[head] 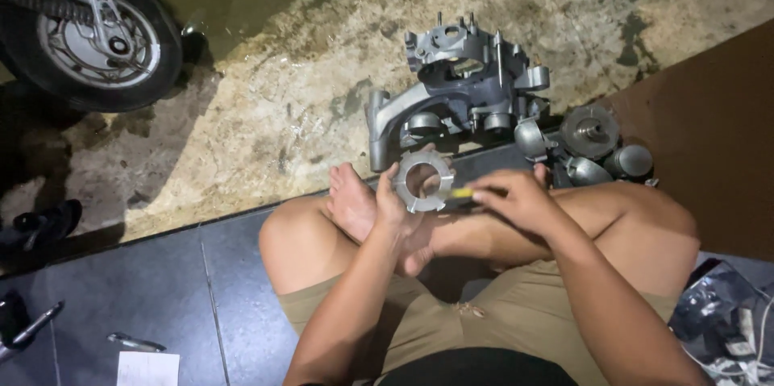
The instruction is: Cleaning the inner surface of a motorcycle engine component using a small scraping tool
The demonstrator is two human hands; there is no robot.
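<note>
Ring (422, 180) of grey metal sits pinched upright in the left hand (393, 202), above the crossed legs. Right hand (516, 199), just beside it, is closed on a yellow-handled tool (463, 192) that touches the ring. Engine casing (459, 88) lies on the floor (282, 88) beyond both hands.

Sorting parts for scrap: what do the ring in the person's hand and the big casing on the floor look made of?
The ring in the left hand looks like bare grey metal, matte, with notched edges. The casing looks like cast metal, possibly aluminium: dull silver-grey, thick moulded walls. The alloy can't be told.
</note>
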